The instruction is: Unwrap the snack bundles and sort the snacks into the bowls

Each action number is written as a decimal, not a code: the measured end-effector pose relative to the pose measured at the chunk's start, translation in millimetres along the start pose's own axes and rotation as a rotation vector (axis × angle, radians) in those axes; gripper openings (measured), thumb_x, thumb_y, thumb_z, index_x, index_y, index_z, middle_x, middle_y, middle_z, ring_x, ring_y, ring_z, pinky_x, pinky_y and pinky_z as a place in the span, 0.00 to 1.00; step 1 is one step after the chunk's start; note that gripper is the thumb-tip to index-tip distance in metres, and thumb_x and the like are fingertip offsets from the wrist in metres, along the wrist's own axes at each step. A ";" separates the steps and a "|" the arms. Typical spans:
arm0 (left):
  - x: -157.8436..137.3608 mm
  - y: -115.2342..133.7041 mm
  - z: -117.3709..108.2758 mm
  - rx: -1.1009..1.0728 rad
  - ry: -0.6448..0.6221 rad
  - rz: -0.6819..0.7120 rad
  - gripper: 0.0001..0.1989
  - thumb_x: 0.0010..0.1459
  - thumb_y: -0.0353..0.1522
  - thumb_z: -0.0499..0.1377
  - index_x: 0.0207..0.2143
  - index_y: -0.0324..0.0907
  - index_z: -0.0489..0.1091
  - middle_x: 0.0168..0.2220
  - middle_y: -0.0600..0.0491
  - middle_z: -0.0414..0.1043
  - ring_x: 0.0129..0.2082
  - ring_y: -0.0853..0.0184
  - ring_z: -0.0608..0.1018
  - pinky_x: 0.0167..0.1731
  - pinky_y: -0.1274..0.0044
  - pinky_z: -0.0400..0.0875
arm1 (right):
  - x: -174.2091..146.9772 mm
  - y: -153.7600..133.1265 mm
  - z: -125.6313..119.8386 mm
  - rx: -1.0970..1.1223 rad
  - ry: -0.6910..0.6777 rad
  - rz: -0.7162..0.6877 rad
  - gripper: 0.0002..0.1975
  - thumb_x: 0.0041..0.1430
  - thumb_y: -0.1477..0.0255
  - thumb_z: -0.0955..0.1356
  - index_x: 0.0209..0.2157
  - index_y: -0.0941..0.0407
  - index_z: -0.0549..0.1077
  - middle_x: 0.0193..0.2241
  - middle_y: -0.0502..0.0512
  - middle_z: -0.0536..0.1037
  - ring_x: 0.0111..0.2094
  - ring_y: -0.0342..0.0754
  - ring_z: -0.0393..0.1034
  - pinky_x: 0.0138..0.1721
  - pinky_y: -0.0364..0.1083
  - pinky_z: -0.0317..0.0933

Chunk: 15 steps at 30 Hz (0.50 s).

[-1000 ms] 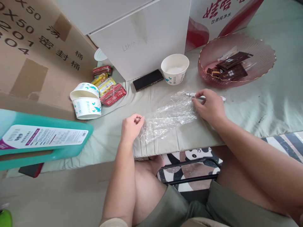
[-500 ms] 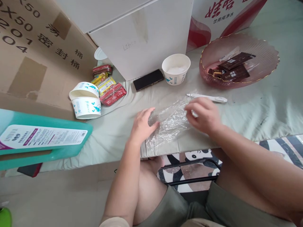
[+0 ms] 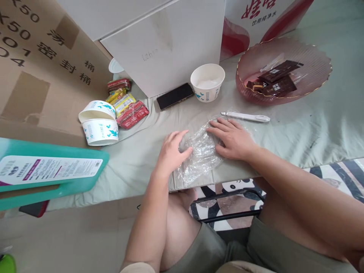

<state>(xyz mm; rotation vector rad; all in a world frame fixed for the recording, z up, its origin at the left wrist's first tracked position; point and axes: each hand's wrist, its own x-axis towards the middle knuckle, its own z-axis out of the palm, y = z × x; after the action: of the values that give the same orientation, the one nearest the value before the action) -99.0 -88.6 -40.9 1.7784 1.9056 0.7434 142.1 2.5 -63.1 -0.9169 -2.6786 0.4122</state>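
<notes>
Film (image 3: 199,151): one crumpled piece lay on the near side of the knife (image 3: 246,116).
Left hand (image 3: 172,153): fingers stood apart at the film, pinching nothing visible.
Right hand (image 3: 234,140): fingers lay spread on the film, unclamped.
Risk: sideways rubbing could have bunched it further.
Counts: one knife; three bowls (image 3: 101,131) plainly seen left of it.

Plastic film (image 3: 199,159) lies at the near edge of the table (image 3: 313,129), between the left hand (image 3: 172,151) and the right hand (image 3: 234,140), which rests on its right part. A tool (image 3: 251,117) lies just beyond the right hand. Farther back, a phone (image 3: 174,96) lies left of a bowl (image 3: 208,94), before a carton (image 3: 170,57). A dish (image 3: 313,68) holding packets (image 3: 281,86) stands far right. A jug (image 3: 65,167) is near left.
</notes>
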 end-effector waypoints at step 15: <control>-0.6 18.9 11.3 -0.261 -0.145 -0.097 0.29 0.54 0.31 0.66 0.59 0.51 0.68 0.39 0.52 0.76 0.40 0.63 0.78 0.48 0.67 0.72 | 0.9 -6.3 3.7 0.159 -0.061 -0.230 0.33 0.52 0.78 0.63 0.61 0.55 0.71 0.66 0.58 0.68 0.69 0.62 0.59 0.65 0.66 0.55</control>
<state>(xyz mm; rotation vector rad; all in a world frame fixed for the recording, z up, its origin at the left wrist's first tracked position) -77.2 -87.5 -37.4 1.5271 1.7006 0.7675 136.7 -2.4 -64.1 -0.5524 -2.7178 0.5981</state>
